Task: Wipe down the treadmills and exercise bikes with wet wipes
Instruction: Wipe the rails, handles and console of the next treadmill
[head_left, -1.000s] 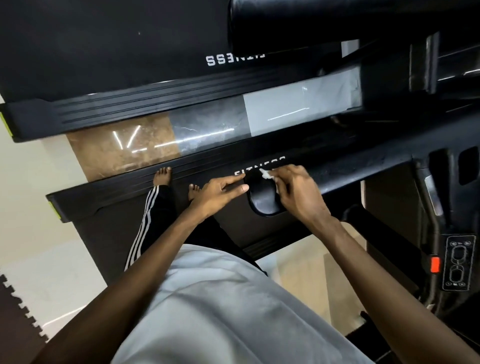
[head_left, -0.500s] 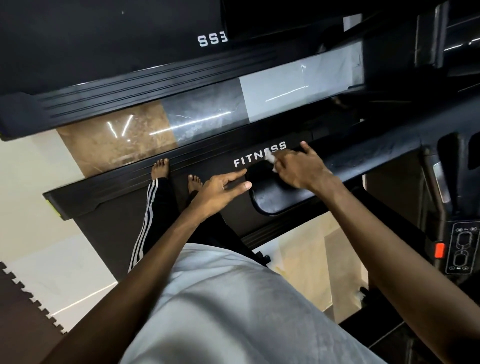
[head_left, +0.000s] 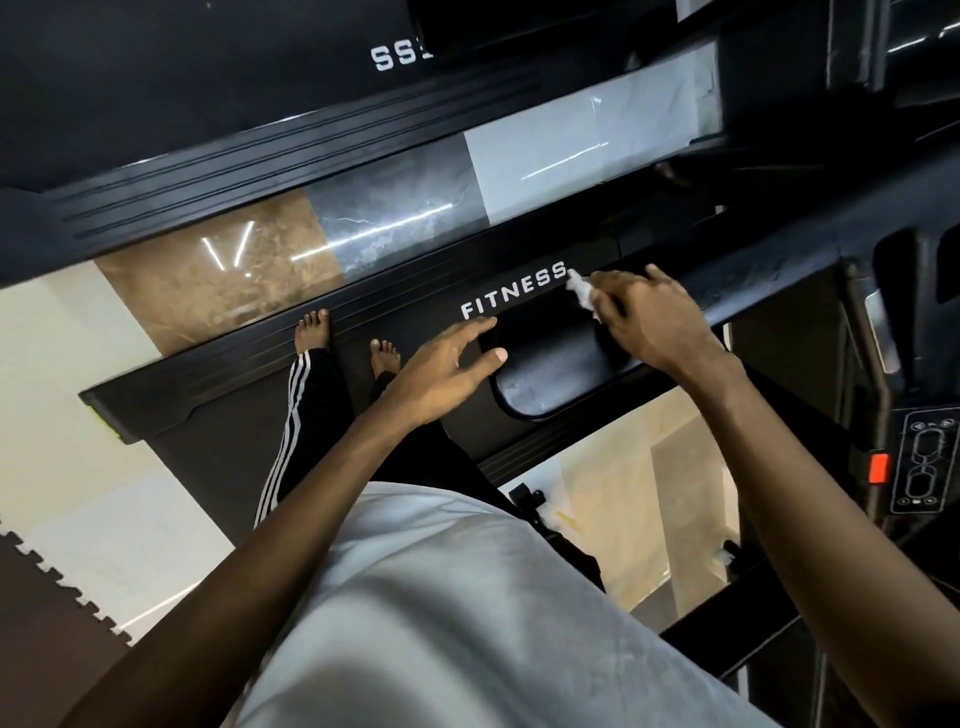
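I stand barefoot on a black treadmill (head_left: 218, 374) and look down at its padded black handrail (head_left: 550, 379). A small crumpled white wet wipe (head_left: 581, 289) is pinched in my right hand (head_left: 654, 319), which holds it against the top of the handrail just right of the white word FITNESS. My left hand (head_left: 441, 371) hovers beside the rail's rounded end with its fingers straight and spread, holding nothing.
A second black treadmill (head_left: 260, 176) runs parallel beyond a strip of glossy tiled floor (head_left: 395, 218). The console arm with a button panel (head_left: 924, 462) and a red switch (head_left: 879, 467) stands at the right. Dark puzzle matting (head_left: 47, 618) lies at the lower left.
My right hand has slid the wipe along the handrail away from its rounded end, to the right past the FITNESS lettering. My left hand has stayed beside the rail end.
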